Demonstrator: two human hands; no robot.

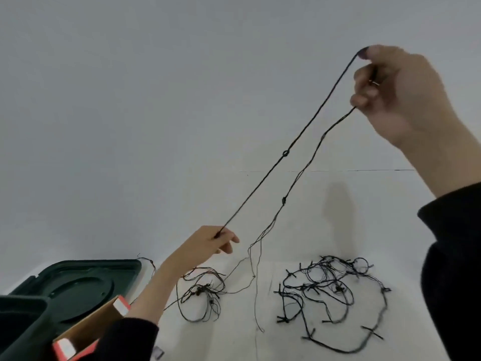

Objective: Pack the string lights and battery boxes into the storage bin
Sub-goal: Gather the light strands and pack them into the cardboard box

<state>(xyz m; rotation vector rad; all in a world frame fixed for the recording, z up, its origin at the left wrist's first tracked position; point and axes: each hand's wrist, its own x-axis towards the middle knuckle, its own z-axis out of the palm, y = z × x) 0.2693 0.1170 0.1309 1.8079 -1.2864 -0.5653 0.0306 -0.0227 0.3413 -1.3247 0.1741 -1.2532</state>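
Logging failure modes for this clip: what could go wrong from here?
1. The strand stretched between the left hand and right hand has small loops on it. Pulling harder may cinch them into knots.
2. Its slack run trails down into the thin tangle. Lifting higher may drag or tighten that.

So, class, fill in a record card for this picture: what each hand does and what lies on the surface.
left hand: pinches the stretched strand low down
right hand: raised, grips the same strand
thin tangle: on the white surface, centre
thicker tangle: on the surface, right
green lid: lying flat, far left
cardboard box: open, in front of the lid
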